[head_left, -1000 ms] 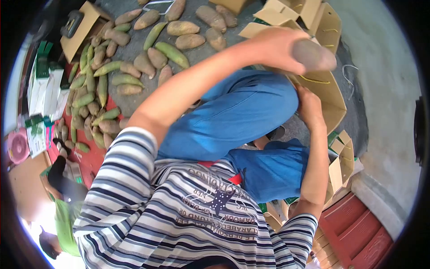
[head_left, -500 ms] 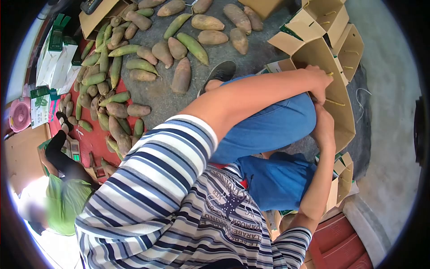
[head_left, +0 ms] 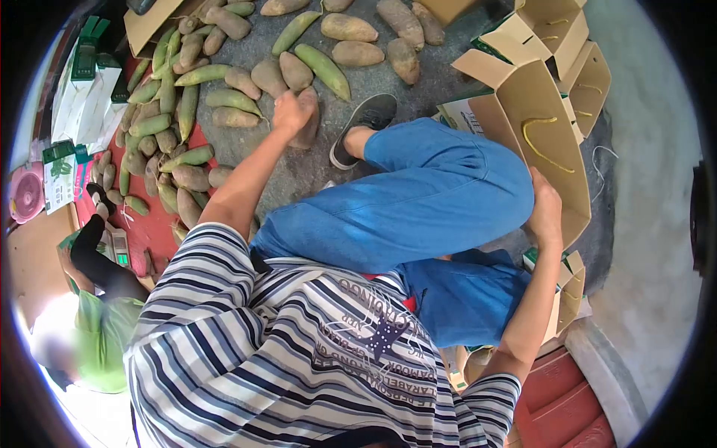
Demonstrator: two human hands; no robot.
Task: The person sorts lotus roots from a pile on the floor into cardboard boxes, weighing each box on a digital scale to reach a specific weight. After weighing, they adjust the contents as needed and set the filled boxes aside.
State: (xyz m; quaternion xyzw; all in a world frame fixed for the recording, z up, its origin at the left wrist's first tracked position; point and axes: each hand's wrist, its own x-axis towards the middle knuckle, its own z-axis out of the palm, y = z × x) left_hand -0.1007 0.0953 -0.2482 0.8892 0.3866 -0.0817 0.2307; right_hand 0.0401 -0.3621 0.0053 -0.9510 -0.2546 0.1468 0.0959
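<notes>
My left hand [head_left: 293, 113] is closed on the upper part of a reddish-brown tuber [head_left: 306, 133] lying on the dark ground sheet. Beside it lie more brown tubers [head_left: 296, 71] and a long green one [head_left: 323, 70]. An open cardboard box [head_left: 573, 196] with yellow cord handles stands tilted at the right. At its near edge, next to my raised knee, my right hand [head_left: 545, 213] grips the cardboard; its fingertips are partly hidden.
Many tubers [head_left: 192, 178] spread across the grey and red floor at left. More open boxes [head_left: 587, 88] stand at upper right, another [head_left: 571, 295] at lower right. A person in green [head_left: 108, 336] is at lower left. My shoe [head_left: 366, 127] rests near the tubers.
My left hand has moved left from the box to the tuber and taken hold of it. My right hand has stayed at the box, whose cord handle now shows more fully.
</notes>
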